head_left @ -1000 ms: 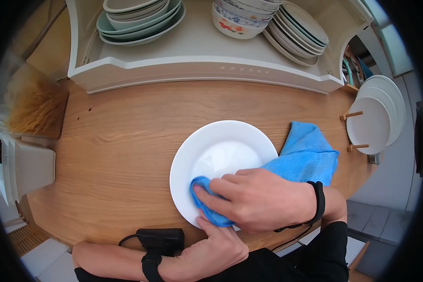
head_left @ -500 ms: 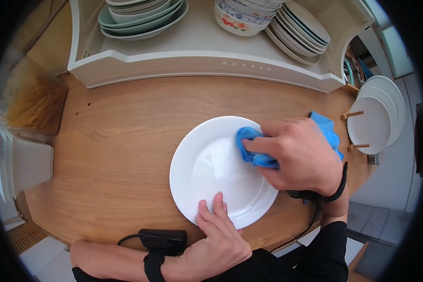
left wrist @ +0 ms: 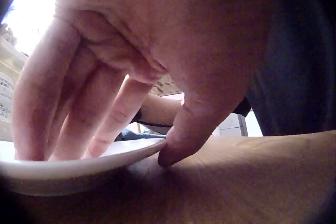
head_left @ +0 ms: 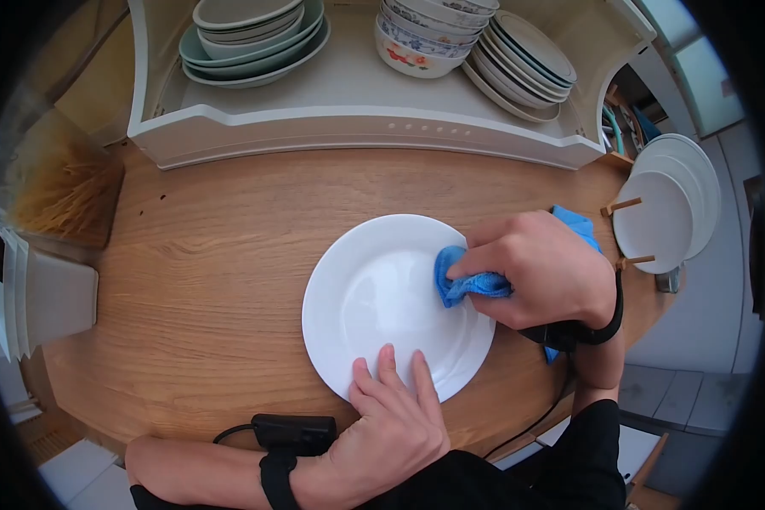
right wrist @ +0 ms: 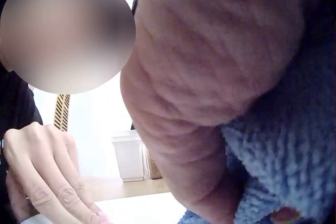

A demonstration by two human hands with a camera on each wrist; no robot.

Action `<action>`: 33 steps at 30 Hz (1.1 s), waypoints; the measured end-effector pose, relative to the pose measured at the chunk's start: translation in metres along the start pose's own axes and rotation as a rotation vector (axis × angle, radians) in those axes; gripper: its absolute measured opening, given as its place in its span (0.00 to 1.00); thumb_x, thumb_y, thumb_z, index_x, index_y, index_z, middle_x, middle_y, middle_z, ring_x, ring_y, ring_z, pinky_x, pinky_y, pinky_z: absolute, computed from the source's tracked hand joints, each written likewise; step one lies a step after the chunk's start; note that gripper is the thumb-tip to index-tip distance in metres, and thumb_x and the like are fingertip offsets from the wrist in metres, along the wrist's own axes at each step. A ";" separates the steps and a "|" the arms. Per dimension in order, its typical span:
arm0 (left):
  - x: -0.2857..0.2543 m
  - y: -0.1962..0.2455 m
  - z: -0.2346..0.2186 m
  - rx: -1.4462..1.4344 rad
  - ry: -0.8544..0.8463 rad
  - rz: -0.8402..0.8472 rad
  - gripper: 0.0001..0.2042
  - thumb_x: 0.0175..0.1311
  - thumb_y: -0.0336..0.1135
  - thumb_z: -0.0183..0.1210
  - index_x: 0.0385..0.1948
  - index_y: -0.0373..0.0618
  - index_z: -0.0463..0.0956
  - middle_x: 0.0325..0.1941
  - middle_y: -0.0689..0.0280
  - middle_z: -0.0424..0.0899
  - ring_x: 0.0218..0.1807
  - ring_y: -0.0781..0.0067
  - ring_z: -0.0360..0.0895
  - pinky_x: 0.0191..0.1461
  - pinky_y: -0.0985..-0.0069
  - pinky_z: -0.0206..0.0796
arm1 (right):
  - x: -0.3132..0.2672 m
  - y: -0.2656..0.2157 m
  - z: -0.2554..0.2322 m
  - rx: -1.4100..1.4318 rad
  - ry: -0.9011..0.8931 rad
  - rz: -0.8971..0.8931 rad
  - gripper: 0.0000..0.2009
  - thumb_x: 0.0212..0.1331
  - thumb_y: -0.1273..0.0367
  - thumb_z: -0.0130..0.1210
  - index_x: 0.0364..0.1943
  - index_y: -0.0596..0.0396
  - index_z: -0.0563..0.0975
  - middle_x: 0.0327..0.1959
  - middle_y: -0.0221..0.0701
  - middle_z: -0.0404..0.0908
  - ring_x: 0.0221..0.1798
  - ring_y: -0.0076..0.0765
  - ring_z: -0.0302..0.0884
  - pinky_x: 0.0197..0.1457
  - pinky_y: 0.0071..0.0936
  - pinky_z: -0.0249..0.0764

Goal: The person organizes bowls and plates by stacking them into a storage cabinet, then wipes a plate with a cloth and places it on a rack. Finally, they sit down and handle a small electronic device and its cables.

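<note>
A round white plate [head_left: 336, 293] lies on the wooden table in front of the person. The left hand [head_left: 393, 429] holds its near edge. In the left wrist view, the fingers [left wrist: 79, 113] reach down inside the plate while the thumb sits outside, right at the rim. Over the plate's right side, the right hand [head_left: 546, 274] grips a bunched blue cloth [head_left: 482, 286] and presses it on the surface. More of the cloth trails behind that hand, partly hidden by it. Blue fabric fills the lower right of the right wrist view.
At the back stands a cream rack [head_left: 357, 134] holding stacked bowls [head_left: 421, 47] and plates. More white plates [head_left: 654, 223] stand in a wooden holder at right. A pasta container [head_left: 68, 191] and white bins [head_left: 55, 293] line the left. A black device [head_left: 296, 433] sits by the left forearm.
The right hand has carried the cloth from the plate's lower left to its right side, then shifted it slightly. The left hand's fingers now spread further over the near part of the plate.
</note>
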State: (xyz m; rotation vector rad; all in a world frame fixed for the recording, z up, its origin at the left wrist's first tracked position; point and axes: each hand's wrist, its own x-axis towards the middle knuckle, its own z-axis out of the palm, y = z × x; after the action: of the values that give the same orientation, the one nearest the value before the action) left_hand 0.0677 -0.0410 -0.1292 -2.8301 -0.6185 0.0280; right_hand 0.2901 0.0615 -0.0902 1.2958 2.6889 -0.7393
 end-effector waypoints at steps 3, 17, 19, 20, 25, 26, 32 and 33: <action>-0.002 0.004 0.003 0.041 0.002 -0.033 0.18 0.57 0.29 0.55 0.46 0.25 0.83 0.37 0.29 0.83 0.30 0.43 0.85 0.33 0.59 0.81 | 0.003 -0.006 0.007 -0.077 0.139 0.018 0.22 0.41 0.74 0.66 0.47 0.50 0.84 0.36 0.38 0.82 0.38 0.49 0.81 0.38 0.38 0.77; -0.005 0.021 0.012 0.106 0.002 -0.068 0.17 0.55 0.31 0.54 0.39 0.25 0.83 0.35 0.34 0.85 0.33 0.39 0.86 0.32 0.56 0.80 | 0.016 -0.051 0.047 -0.228 0.293 -0.506 0.20 0.45 0.70 0.61 0.47 0.58 0.82 0.53 0.32 0.76 0.38 0.33 0.72 0.37 0.29 0.74; -0.005 0.021 0.013 0.116 0.015 -0.070 0.18 0.54 0.31 0.55 0.40 0.23 0.83 0.34 0.35 0.86 0.34 0.37 0.86 0.30 0.56 0.80 | 0.024 -0.049 0.050 -0.245 0.314 -0.514 0.19 0.46 0.70 0.61 0.46 0.59 0.82 0.53 0.32 0.76 0.38 0.32 0.72 0.37 0.29 0.73; -0.005 0.021 0.013 0.119 0.017 -0.069 0.18 0.54 0.31 0.55 0.40 0.23 0.83 0.34 0.35 0.86 0.34 0.37 0.86 0.30 0.56 0.80 | 0.028 -0.047 0.052 -0.233 0.332 -0.488 0.18 0.47 0.70 0.61 0.45 0.59 0.82 0.53 0.32 0.76 0.38 0.33 0.71 0.38 0.28 0.73; -0.004 0.020 0.013 0.139 0.040 -0.077 0.19 0.55 0.31 0.54 0.43 0.23 0.82 0.35 0.35 0.86 0.33 0.38 0.86 0.31 0.56 0.80 | 0.028 -0.041 0.050 -0.261 0.299 -0.525 0.14 0.53 0.69 0.60 0.44 0.59 0.80 0.43 0.28 0.76 0.44 0.30 0.72 0.38 0.25 0.73; -0.004 0.021 0.013 0.140 0.042 -0.076 0.19 0.55 0.31 0.54 0.43 0.23 0.82 0.35 0.35 0.86 0.33 0.38 0.86 0.31 0.56 0.80 | 0.025 -0.042 0.050 -0.263 0.300 -0.524 0.14 0.53 0.69 0.60 0.44 0.59 0.80 0.43 0.28 0.76 0.44 0.30 0.72 0.38 0.25 0.73; -0.004 0.024 0.015 0.161 0.038 -0.079 0.20 0.55 0.31 0.54 0.44 0.23 0.83 0.36 0.34 0.85 0.34 0.38 0.85 0.32 0.55 0.80 | 0.009 -0.046 0.057 -0.354 0.261 -0.397 0.21 0.54 0.68 0.60 0.54 0.59 0.77 0.54 0.31 0.81 0.46 0.30 0.75 0.40 0.26 0.74; -0.004 0.025 0.015 0.166 0.043 -0.097 0.20 0.55 0.31 0.54 0.44 0.24 0.83 0.36 0.34 0.85 0.34 0.38 0.85 0.32 0.55 0.80 | 0.008 -0.046 0.059 -0.357 0.271 -0.326 0.23 0.54 0.69 0.60 0.56 0.60 0.76 0.54 0.31 0.81 0.47 0.31 0.75 0.40 0.27 0.74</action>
State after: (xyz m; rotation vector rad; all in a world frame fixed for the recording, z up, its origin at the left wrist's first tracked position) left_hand 0.0734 -0.0611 -0.1499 -2.6314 -0.7088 0.0006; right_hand 0.2423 0.0167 -0.1259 0.9426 3.0993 -0.0845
